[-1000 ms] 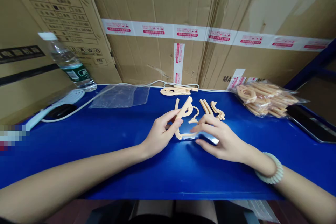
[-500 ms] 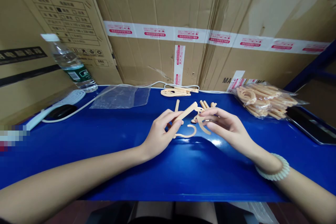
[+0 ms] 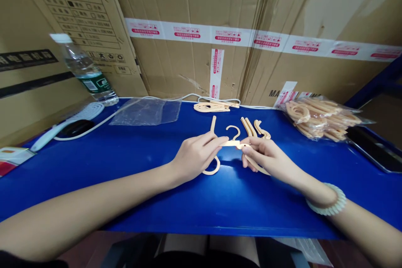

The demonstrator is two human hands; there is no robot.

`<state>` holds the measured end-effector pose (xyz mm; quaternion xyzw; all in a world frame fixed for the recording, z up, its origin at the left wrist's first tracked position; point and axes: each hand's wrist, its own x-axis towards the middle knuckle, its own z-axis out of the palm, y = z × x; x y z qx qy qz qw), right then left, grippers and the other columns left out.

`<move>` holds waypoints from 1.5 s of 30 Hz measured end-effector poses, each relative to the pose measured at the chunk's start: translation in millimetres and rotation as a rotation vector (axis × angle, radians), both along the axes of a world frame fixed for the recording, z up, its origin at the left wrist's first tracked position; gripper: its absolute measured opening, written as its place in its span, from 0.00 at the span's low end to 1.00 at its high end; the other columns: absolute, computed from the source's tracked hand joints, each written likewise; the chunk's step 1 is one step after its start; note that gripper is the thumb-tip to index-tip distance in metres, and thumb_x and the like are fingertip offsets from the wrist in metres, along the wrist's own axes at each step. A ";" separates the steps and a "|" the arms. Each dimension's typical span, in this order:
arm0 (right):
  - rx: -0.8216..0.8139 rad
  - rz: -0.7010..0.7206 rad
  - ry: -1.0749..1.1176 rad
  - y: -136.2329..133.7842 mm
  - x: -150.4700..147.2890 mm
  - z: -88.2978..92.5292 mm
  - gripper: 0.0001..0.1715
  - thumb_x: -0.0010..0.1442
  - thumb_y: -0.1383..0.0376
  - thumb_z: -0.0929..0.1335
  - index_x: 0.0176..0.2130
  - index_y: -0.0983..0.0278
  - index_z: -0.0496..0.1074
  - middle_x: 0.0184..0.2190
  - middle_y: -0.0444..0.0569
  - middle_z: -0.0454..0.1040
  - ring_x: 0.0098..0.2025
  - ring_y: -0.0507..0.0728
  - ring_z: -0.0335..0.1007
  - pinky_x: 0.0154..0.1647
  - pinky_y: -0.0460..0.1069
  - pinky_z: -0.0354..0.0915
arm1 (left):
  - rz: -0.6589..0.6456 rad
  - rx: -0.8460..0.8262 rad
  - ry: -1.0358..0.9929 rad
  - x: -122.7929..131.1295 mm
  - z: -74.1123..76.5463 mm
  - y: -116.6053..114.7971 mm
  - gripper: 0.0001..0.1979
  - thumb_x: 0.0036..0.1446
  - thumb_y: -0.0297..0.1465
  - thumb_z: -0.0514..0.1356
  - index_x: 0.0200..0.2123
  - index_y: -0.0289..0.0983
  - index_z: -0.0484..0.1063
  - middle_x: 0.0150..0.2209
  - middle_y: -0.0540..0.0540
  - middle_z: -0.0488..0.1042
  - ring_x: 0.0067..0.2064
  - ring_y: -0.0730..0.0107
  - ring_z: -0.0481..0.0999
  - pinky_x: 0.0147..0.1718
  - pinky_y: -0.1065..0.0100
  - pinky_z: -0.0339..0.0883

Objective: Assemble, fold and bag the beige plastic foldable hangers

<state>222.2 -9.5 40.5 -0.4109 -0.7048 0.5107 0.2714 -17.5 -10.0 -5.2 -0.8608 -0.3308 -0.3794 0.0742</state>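
Holding a small tan hanger [image 3: 233, 143] between your two hands, you keep it just above the blue tabletop [image 3: 141, 176]. Your left hand [image 3: 196, 157] pinches one end with its fingers closed. Your right hand [image 3: 266, 157] pinches the other end, closed too. The hook points up between them. Another hook [image 3: 214, 170] curls out under your left hand, and a thin strip [image 3: 259, 168] sticks out under your right. More loose pieces [image 3: 251, 126] lie just behind. A full bag [image 3: 317, 117] sits far right, and a bottle [image 3: 86, 71] stands far left.
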 end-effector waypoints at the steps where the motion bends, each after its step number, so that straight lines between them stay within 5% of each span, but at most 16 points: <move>1: -0.009 0.023 -0.010 -1.0 -0.8 0.0 0.24 0.64 0.46 0.67 0.40 0.65 0.67 0.24 0.46 0.75 0.19 0.49 0.62 0.20 0.45 0.58 | 0.010 0.056 0.044 -0.8 0.6 0.7 0.14 0.71 0.28 0.51 0.54 0.34 0.72 0.40 0.44 0.77 0.37 0.69 0.79 0.35 0.70 0.72; 7: -0.108 0.071 0.017 -4.4 -4.9 -2.8 0.23 0.65 0.47 0.66 0.40 0.66 0.69 0.22 0.44 0.74 0.15 0.47 0.60 0.17 0.44 0.56 | 0.043 0.300 0.253 -3.3 7.7 3.0 0.11 0.70 0.25 0.52 0.48 0.33 0.73 0.29 0.49 0.74 0.28 0.72 0.75 0.23 0.72 0.64; 11: -0.199 0.080 0.022 -6.4 -7.1 -6.4 0.24 0.66 0.48 0.64 0.41 0.67 0.71 0.18 0.42 0.72 0.12 0.47 0.59 0.13 0.42 0.52 | 0.071 0.321 0.344 -1.2 9.3 1.2 0.10 0.70 0.25 0.52 0.42 0.33 0.73 0.26 0.50 0.72 0.22 0.72 0.72 0.18 0.72 0.56; 21: 0.064 -0.019 -0.055 -18.1 -13.8 -3.2 0.20 0.67 0.50 0.65 0.34 0.63 0.70 0.17 0.41 0.72 0.11 0.47 0.58 0.12 0.43 0.53 | 0.119 -0.054 0.400 7.2 18.8 -9.1 0.18 0.72 0.32 0.46 0.37 0.35 0.74 0.24 0.45 0.72 0.22 0.68 0.71 0.19 0.70 0.49; 30: 0.584 -0.014 -0.226 -23.4 -9.4 -3.0 0.22 0.70 0.55 0.63 0.27 0.62 0.70 0.19 0.44 0.71 0.18 0.49 0.63 0.21 0.45 0.59 | 0.039 -0.396 0.117 8.8 17.3 -12.2 0.16 0.71 0.31 0.45 0.36 0.36 0.70 0.24 0.48 0.71 0.22 0.70 0.67 0.22 0.70 0.50; 35: 0.256 -0.004 -0.107 -18.2 -8.2 4.5 0.22 0.69 0.50 0.63 0.33 0.64 0.71 0.19 0.43 0.72 0.14 0.48 0.61 0.16 0.45 0.57 | 0.065 -0.589 -0.184 8.1 23.7 -9.9 0.16 0.70 0.36 0.47 0.38 0.37 0.73 0.25 0.49 0.72 0.24 0.71 0.68 0.27 0.70 0.56; 39: 0.110 -0.073 0.031 0.6 4.1 15.0 0.22 0.66 0.46 0.66 0.41 0.63 0.68 0.20 0.44 0.75 0.14 0.51 0.65 0.16 0.45 0.60 | 0.043 -0.924 -0.515 3.7 28.2 -4.4 0.18 0.68 0.41 0.50 0.38 0.36 0.75 0.21 0.53 0.65 0.20 0.75 0.61 0.21 0.72 0.53; 42: 0.249 -0.246 0.098 20.9 23.6 22.8 0.19 0.64 0.48 0.69 0.39 0.61 0.68 0.24 0.46 0.76 0.21 0.53 0.71 0.22 0.47 0.67 | -0.032 -1.193 -0.767 0.4 28.3 -0.5 0.16 0.66 0.42 0.54 0.42 0.35 0.73 0.21 0.55 0.61 0.19 0.76 0.61 0.19 0.73 0.54; 45: 0.598 -0.394 -0.031 39.6 45.1 27.8 0.15 0.62 0.52 0.71 0.35 0.61 0.73 0.34 0.51 0.77 0.34 0.58 0.75 0.34 0.52 0.71 | -0.052 -1.310 -0.912 -1.5 27.9 -0.1 0.15 0.61 0.41 0.60 0.42 0.35 0.73 0.22 0.53 0.65 0.22 0.75 0.65 0.23 0.72 0.61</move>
